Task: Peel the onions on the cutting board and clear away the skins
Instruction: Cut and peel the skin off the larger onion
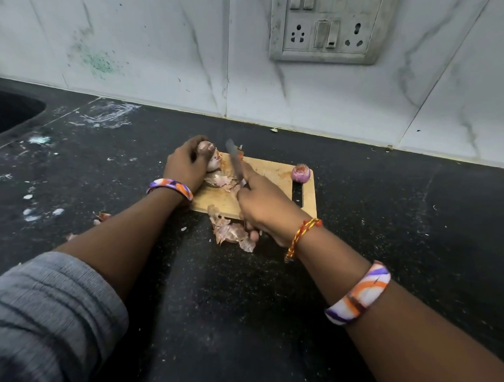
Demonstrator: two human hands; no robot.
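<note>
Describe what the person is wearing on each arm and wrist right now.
Both hands are bare, no gloves. The left arm has a grey ribbed sleeve pushed up above the forearm and a bangle at the wrist, swirled in orange, purple and white. The right arm shows no sleeve; it carries a red-and-yellow braided thread at the wrist and a matching wider bangle further up the forearm.

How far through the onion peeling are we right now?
Done: one peeled onion sits at the cutting board's far right corner. In hand: the left hand grips a second onion, the right hand holds the knife. Left: skins on the board's near edge and the counter are uncleared.
</note>
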